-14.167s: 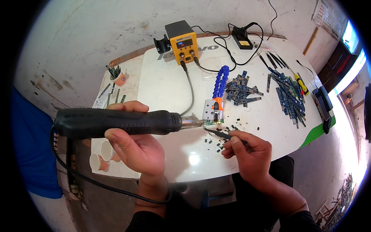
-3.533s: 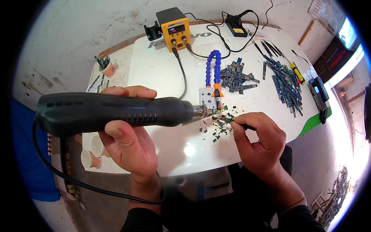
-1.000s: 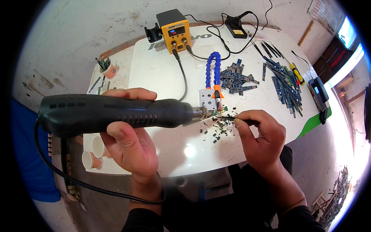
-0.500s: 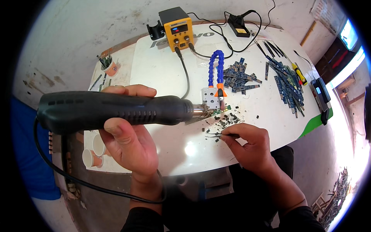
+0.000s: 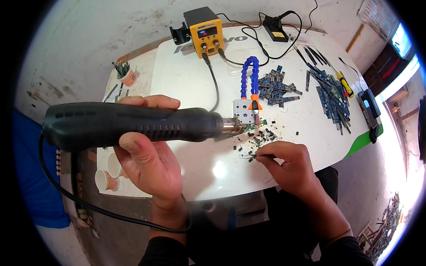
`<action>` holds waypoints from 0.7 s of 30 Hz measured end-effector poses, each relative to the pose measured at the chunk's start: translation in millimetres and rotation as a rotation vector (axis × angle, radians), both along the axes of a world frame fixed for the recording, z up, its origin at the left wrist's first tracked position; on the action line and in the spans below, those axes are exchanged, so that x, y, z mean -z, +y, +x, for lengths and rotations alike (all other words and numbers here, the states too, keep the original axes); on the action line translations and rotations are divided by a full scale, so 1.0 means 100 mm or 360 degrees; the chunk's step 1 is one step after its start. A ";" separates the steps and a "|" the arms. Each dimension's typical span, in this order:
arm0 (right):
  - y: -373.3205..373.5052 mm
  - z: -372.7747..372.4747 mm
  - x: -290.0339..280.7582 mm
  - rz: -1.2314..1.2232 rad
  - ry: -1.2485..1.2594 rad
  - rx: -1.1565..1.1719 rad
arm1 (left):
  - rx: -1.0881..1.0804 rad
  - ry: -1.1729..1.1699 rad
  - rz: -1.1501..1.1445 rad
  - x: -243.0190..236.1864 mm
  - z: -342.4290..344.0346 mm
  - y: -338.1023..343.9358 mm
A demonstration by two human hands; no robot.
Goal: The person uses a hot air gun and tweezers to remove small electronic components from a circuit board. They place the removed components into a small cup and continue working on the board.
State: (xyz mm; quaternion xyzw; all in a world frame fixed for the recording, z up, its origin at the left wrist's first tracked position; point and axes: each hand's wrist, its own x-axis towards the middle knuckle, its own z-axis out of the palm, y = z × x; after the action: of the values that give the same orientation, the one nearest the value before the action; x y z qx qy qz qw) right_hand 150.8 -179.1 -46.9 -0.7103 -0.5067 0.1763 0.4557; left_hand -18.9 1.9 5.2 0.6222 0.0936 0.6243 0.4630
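Observation:
My left hand is wrapped round the black handle of a hot air gun, whose metal nozzle points right at a small green circuit board strip. An orange-tipped clip on a blue jointed arm reaches down to that strip, beside a grey metal base plate. In my right hand, fingers pinched, is a pair of tweezers. Their tips lie just below the board, among loose small black components scattered over the white table. Whether the tips grip a component is too small to tell.
A yellow and black soldering station stands at the back with cables. Behind right is an iron stand. Piles of circuit board strips lie right, near a yellow-handled tool. Paper cups stand at left; the gun's cable loops below.
The tweezers and my right fingers have shifted slightly. The view has moved a little; my left hand still holds the hot air gun at the board.

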 end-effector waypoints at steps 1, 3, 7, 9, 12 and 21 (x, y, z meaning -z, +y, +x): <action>0.00 0.01 -0.02 0.0035 0.0019 0.0032 | -0.0011 -0.0002 0.0003 0.00 0.00 0.00; -0.01 0.02 -0.07 0.0105 0.0056 0.0098 | -0.0011 -0.0003 0.0006 0.00 0.00 0.00; -0.04 0.08 -0.14 0.0139 -0.0037 0.0113 | 0.0001 0.0001 0.0010 0.00 0.01 0.00; -0.05 0.09 -0.15 0.0228 0.0079 0.0185 | -0.0004 -0.0004 0.0000 0.00 0.01 -0.01; -0.10 0.14 -0.19 0.0368 0.0114 0.0112 | -0.0005 -0.0018 -0.0016 -0.01 0.02 -0.02; 0.11 0.08 -0.34 0.0657 -0.0162 0.0303 | 0.0072 0.0018 0.0148 0.05 0.01 0.04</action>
State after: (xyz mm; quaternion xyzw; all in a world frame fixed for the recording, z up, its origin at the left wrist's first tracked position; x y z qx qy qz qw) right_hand 158.5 -167.6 -13.3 -0.6546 -0.4849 -0.0109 0.5799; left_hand -18.3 6.0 0.1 0.6485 0.0531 0.6139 0.4470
